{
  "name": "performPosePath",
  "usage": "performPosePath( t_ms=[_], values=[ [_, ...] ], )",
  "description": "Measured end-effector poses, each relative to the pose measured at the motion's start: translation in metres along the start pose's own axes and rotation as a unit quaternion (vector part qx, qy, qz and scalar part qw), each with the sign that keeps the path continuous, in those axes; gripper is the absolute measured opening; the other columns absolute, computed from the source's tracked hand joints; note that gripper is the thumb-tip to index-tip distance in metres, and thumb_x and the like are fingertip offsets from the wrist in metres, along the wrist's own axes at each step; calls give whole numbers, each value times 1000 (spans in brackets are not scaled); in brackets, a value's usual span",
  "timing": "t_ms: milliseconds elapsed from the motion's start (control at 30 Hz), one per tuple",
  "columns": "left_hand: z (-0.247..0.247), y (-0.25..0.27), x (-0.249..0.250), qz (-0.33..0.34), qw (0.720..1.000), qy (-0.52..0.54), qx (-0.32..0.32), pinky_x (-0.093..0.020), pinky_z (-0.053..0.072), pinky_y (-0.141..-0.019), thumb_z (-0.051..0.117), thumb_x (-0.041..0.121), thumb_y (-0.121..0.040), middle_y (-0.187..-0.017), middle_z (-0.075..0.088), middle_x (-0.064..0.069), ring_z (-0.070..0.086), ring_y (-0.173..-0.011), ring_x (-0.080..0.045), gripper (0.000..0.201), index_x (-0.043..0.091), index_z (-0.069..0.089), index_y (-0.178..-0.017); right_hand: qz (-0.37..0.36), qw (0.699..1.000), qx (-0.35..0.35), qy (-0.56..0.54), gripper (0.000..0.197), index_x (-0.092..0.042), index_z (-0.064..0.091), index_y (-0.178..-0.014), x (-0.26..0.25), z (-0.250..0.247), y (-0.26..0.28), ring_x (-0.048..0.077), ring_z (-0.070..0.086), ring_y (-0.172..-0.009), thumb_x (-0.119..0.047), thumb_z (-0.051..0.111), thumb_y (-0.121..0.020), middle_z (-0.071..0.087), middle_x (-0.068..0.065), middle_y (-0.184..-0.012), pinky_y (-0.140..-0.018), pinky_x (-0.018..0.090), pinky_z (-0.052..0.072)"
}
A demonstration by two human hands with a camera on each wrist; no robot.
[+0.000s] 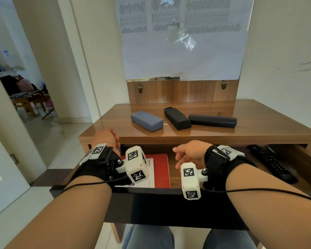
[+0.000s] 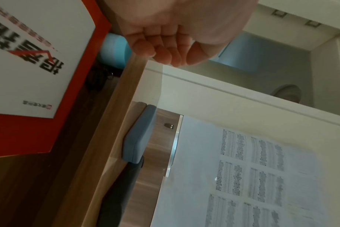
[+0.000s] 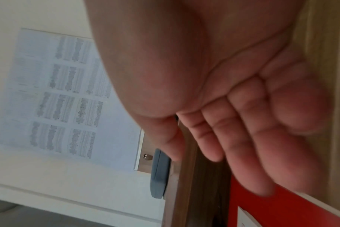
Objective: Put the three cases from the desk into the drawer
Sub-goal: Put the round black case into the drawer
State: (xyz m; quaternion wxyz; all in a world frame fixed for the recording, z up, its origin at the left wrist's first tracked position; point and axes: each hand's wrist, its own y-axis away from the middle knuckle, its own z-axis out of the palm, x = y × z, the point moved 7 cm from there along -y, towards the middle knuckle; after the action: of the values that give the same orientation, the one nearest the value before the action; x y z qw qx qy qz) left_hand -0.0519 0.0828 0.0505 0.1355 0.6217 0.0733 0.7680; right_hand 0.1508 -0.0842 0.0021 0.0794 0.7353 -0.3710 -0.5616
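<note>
Three cases lie side by side on the wooden desk point(image 1: 241, 131): a blue-grey case point(image 1: 147, 120) on the left, a black case point(image 1: 177, 118) in the middle and a long dark navy case point(image 1: 212, 120) on the right. Below the desktop the drawer point(image 1: 169, 203) stands pulled out. My left hand point(image 1: 108, 139) hovers at the desk's front left edge with fingers loosely curled, holding nothing point(image 2: 165, 46). My right hand point(image 1: 188, 153) hangs over the drawer's middle, fingers relaxed and empty point(image 3: 243, 138). The blue-grey case point(image 2: 140, 135) point(image 3: 159, 173) shows in both wrist views.
Inside the drawer lie a red booklet point(image 1: 162, 169) with white paper on it at the left and black remote controls point(image 1: 271, 162) at the right. A light-blue object point(image 2: 116, 50) sits at the drawer's back. A paper-covered mirror point(image 1: 183, 51) rises behind the desk. A doorway opens on the left.
</note>
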Motion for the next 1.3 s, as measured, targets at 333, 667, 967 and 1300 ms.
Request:
performPosePath(
  t_ms=[333, 667, 967, 1300],
  values=[
    [40, -1, 0, 6, 999, -26, -37, -25, 35, -51, 50, 22, -83, -67, 51, 0, 43, -55, -13, 16, 13, 53, -70, -60, 988, 78, -117, 22, -13, 58, -85, -11, -29, -9, 16, 57, -62, -33, 52, -91, 63, 4, -72, -62, 28, 48],
    [99, 3, -14, 1, 993, -52, -104, -23, 34, -49, 51, 20, -84, -66, 51, 4, 43, -52, -8, 15, 15, 53, -70, -121, 969, 191, -99, 24, -14, 52, -70, -31, -75, 1, 13, 42, -57, -23, 46, -91, 53, -1, -64, -54, 24, 33],
    [143, 14, -21, -9, 986, -54, -160, -22, 40, -50, 56, 20, -81, -70, 58, 2, 49, -55, -10, 7, 15, 60, -82, -189, 882, 425, -79, 10, -31, 52, -84, -33, -142, 11, 24, 56, -106, -27, 56, -76, 60, -1, -101, -93, 43, 50],
    [183, 23, -32, -6, 969, -85, -231, -24, 47, -61, 54, 22, -84, -88, 68, -2, 60, -72, -12, 25, 14, 60, -107, -67, 897, 375, 226, 54, -24, 50, -127, -38, -167, -15, 26, 48, -119, -35, 60, -76, 58, 6, -118, -103, 40, 39]
  ],
)
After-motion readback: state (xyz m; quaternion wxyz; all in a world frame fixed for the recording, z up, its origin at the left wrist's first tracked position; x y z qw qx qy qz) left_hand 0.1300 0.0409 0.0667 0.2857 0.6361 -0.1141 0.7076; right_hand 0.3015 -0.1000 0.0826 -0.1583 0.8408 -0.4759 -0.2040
